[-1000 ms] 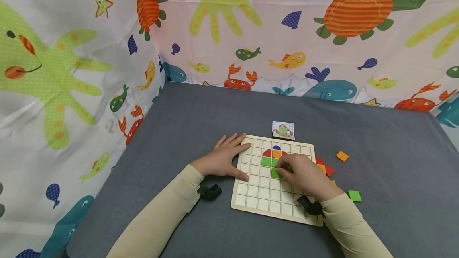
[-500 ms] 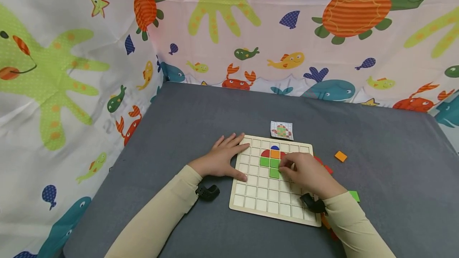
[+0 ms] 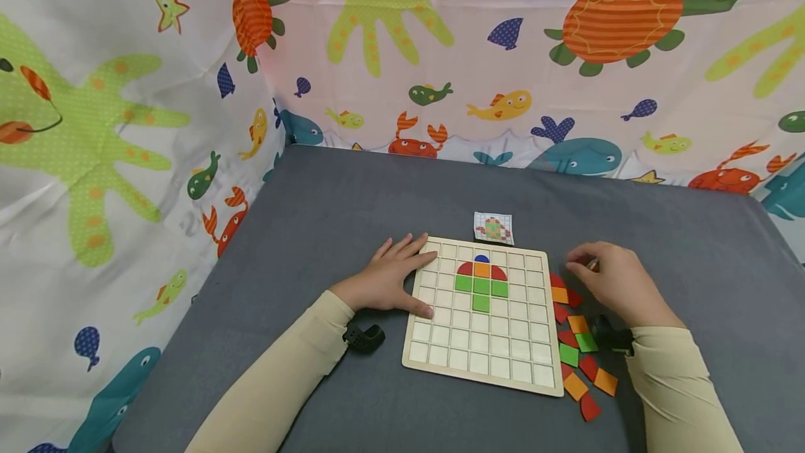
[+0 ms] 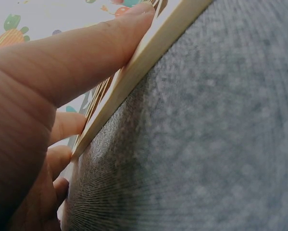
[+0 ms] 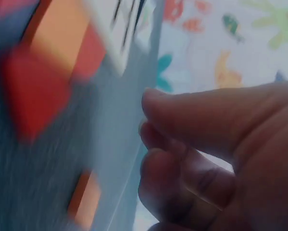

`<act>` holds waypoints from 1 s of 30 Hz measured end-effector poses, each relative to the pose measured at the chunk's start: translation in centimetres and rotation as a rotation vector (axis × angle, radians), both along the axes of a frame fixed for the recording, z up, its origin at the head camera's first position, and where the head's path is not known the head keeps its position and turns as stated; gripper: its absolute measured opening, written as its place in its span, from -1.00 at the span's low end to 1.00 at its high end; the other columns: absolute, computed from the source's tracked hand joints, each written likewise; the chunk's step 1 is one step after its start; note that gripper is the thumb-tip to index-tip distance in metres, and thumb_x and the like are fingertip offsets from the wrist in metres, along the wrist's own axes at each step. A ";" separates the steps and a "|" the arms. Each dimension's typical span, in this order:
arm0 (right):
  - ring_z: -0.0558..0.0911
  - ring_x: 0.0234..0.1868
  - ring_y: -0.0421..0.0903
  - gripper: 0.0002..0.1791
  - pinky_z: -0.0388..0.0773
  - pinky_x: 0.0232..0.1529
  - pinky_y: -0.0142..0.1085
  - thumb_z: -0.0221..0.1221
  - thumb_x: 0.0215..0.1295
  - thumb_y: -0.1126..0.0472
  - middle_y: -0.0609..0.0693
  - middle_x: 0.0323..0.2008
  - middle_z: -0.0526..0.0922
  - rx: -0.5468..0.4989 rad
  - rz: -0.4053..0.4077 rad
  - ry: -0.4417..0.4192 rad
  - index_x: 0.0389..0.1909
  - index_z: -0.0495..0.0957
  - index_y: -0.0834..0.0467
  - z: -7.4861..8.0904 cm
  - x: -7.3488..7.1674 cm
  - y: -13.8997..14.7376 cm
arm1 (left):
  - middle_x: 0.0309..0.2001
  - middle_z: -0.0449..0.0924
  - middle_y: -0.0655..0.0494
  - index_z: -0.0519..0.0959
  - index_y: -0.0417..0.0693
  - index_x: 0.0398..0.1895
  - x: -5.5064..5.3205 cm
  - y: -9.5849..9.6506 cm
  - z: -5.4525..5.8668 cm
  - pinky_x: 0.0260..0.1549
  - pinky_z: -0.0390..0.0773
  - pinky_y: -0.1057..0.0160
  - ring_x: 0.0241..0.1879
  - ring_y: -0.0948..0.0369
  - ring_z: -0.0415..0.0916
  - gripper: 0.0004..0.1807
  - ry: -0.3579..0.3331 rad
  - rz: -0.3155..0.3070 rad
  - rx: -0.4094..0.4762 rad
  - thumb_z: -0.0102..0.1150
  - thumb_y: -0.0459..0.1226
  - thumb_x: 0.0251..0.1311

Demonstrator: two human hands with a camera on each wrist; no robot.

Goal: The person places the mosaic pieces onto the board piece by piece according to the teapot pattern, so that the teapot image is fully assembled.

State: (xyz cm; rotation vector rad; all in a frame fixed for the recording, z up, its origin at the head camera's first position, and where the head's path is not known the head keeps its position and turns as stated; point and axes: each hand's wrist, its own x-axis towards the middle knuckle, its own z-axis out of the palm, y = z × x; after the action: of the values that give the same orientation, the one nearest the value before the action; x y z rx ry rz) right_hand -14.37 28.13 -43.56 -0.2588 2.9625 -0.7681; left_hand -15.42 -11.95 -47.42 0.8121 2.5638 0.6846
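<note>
Now three green tiles [image 3: 481, 286] form a row on the board [image 3: 441, 334], lower centre; the rightmost lies uncovered, apparently placed, as the right hand [image 3: 619, 285] has moved off rightward. Its fingers are curled narrow, seemingly empty, near an orange tile [image 5: 86, 198]. The left hand [image 3: 391, 279] rests, fingers spread, on the board's left edge.

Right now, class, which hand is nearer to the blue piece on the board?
The left hand. It spreads across the left edge of the board, left of the blue piece; the right hand is farther off, out beyond the board's right edge.
</note>
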 end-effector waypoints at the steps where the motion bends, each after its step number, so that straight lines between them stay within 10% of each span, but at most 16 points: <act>1: 0.60 -0.27 0.10 -0.79 0.65 -0.35 -0.07 0.35 0.42 0.22 0.25 -0.14 0.71 0.014 -0.007 0.003 -0.07 0.75 0.28 -0.1 -0.1 0.6 | 0.74 -0.31 0.17 0.08 0.22 0.72 0.0 0.0 0.0 0.60 -0.46 -0.14 0.71 0.08 -0.45 0.23 0.000 0.000 -0.001 0.50 0.31 0.05; 8: 0.58 -0.08 0.27 -0.71 0.59 -0.09 0.24 0.38 0.36 0.21 0.35 -0.09 0.67 0.052 -0.025 -0.001 -0.05 0.73 0.35 -0.9 -0.5 3.6 | 0.74 -0.34 0.19 0.06 0.25 0.72 -0.1 0.1 -0.3 0.60 -0.47 -0.12 0.71 0.10 -0.47 0.24 -0.003 0.003 -0.015 0.49 0.34 0.04; 30: 0.54 -0.35 -0.05 -0.72 0.53 -0.41 -0.26 0.44 0.34 0.06 -0.01 -0.34 0.67 -0.057 0.012 -0.146 -0.15 0.71 0.20 1.5 0.5 1.0 | 0.74 -0.34 0.19 0.07 0.24 0.72 0.0 0.2 -0.2 0.60 -0.47 -0.11 0.71 0.10 -0.46 0.24 0.004 0.002 -0.021 0.50 0.34 0.03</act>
State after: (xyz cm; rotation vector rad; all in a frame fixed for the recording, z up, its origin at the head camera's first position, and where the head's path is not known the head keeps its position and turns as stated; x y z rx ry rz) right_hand -13.82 29.10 -42.08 -0.2146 2.8037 -0.8328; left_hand -15.45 -11.72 -47.61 0.8051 2.5718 0.6560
